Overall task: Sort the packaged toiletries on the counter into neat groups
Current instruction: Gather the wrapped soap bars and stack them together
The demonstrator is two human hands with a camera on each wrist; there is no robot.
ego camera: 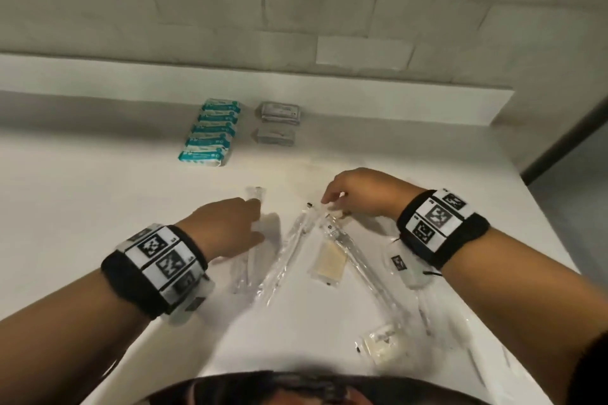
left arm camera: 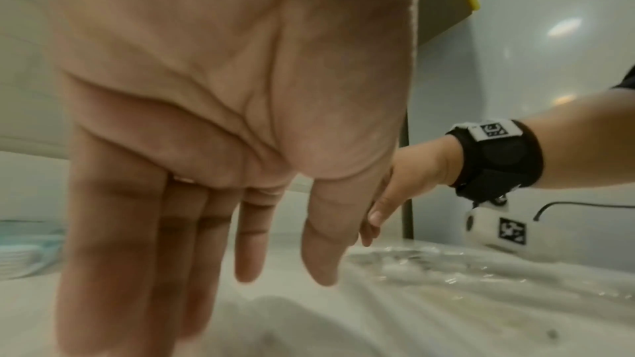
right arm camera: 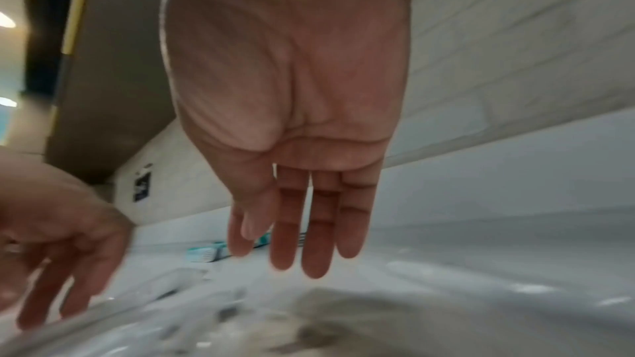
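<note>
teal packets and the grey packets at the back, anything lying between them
Nothing: the head view shows bare white counter between the teal packets and the grey packets.

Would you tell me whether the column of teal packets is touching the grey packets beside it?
Apart. The head view shows a bare strip of white counter between the teal packets and the grey packets.

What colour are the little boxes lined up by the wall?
Teal and white small cardboard boxes, clearest in the head view.
</note>
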